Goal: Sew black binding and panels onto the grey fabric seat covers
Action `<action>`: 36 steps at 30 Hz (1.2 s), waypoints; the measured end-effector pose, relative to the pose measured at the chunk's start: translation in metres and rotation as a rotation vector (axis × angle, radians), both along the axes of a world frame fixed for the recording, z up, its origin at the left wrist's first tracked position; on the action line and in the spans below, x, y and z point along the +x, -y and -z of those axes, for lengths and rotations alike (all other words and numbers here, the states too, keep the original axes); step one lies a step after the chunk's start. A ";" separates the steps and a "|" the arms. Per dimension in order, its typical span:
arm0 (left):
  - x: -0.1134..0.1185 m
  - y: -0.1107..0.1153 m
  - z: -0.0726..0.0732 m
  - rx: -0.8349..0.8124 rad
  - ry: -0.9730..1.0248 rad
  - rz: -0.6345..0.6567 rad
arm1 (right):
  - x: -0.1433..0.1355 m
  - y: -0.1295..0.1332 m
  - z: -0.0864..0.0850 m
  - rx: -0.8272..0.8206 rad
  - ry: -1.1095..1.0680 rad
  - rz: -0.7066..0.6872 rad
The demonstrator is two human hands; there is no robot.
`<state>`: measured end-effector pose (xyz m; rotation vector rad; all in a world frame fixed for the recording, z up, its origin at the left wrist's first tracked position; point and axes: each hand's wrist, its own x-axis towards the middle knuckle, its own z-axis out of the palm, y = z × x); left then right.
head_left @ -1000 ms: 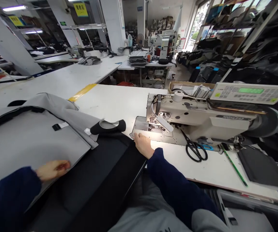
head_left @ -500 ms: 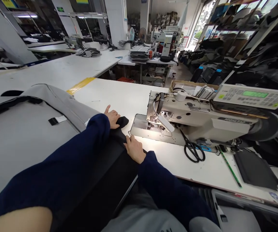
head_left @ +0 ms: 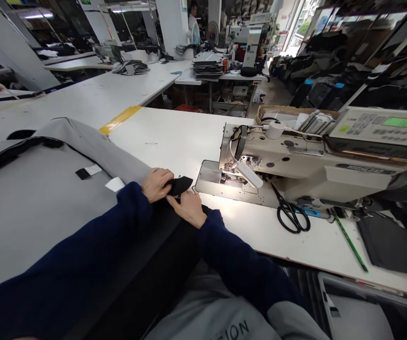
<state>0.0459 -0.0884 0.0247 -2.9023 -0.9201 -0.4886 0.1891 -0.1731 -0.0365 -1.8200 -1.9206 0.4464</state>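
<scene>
A large grey and black fabric piece (head_left: 44,189) covers the left of the table and drapes over its front edge. My left hand (head_left: 156,184) is closed over the fabric's far corner, where a black fabric flap (head_left: 182,185) sticks out to the right. Close beside it, my right hand (head_left: 189,206) pinches the black edge, its thumb pointing toward the left hand. The fabric under the fingers is partly hidden. To the right of both hands stands the sewing machine (head_left: 277,156), its lamp lit over the needle area, apart from the fabric.
Black-handled scissors (head_left: 292,215) lie before the machine, with a green pencil (head_left: 350,241) and a dark fabric piece (head_left: 393,243) farther right. Yellow tape (head_left: 120,119) marks the white table (head_left: 175,137). Fabric stacks (head_left: 207,66) sit behind. A person (head_left: 193,23) is in the background.
My left hand has drawn its spread fingers in and shifted slightly left. My right hand has moved slightly left and up, closer to it. The view has shifted, and a person now shows behind.
</scene>
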 end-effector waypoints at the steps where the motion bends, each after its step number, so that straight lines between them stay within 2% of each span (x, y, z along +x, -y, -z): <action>1: 0.005 0.000 -0.001 0.027 0.020 0.009 | -0.005 -0.008 -0.001 -0.071 -0.025 0.016; 4: 0.018 0.012 -0.001 0.135 0.177 0.059 | -0.007 -0.032 0.000 -0.177 -0.068 0.050; 7: 0.019 0.032 0.006 0.186 0.306 0.105 | 0.008 -0.047 0.007 -0.112 -0.082 0.122; 10: 0.015 0.040 0.015 0.116 0.360 -0.001 | 0.025 -0.047 0.015 -0.058 -0.090 0.153; 12: 0.013 0.034 0.018 0.092 0.360 -0.086 | 0.029 -0.042 0.020 -0.023 -0.102 0.130; 14: 0.014 0.021 0.017 0.123 0.271 -0.119 | 0.029 -0.036 0.024 0.004 -0.112 0.100; 17: 0.020 0.003 0.014 0.165 -0.008 -0.107 | 0.027 -0.034 0.024 0.057 -0.196 0.105; 19: 0.021 -0.004 0.018 0.178 -0.153 -0.106 | 0.024 -0.035 0.016 0.089 -0.310 0.121; 21: 0.016 -0.006 0.028 0.191 -0.193 -0.124 | 0.018 -0.032 0.000 0.097 -0.386 0.075; 23: 0.004 -0.007 0.040 0.196 -0.145 -0.137 | 0.009 -0.020 -0.016 0.090 -0.347 -0.116; 25: -0.011 -0.008 0.048 0.196 -0.082 -0.103 | -0.001 0.000 -0.026 0.119 -0.186 -0.473; 27: -0.026 -0.007 0.048 0.197 -0.055 0.007 | -0.006 0.025 -0.025 0.215 0.010 -0.861; 28: -0.032 -0.005 0.044 0.189 -0.058 0.078 | -0.006 0.036 -0.021 0.275 0.081 -1.001; 29: -0.036 -0.001 0.039 0.178 -0.073 0.138 | -0.003 0.046 -0.016 0.328 0.121 -1.084; 30: -0.039 0.003 0.033 0.170 -0.103 0.176 | 0.001 0.053 -0.009 0.364 0.127 -1.103; 31: -0.041 0.009 0.027 0.170 -0.153 0.188 | 0.007 0.057 -0.004 0.380 0.106 -1.057; 32: -0.041 0.015 0.021 0.182 -0.221 0.173 | 0.014 0.059 0.002 0.381 0.068 -0.947; 34: -0.041 0.027 0.011 0.232 -0.387 0.072 | 0.026 0.055 0.009 0.356 -0.007 -0.609; 36: -0.040 0.035 0.002 0.199 -0.527 -0.068 | 0.034 0.046 0.012 0.310 -0.041 -0.295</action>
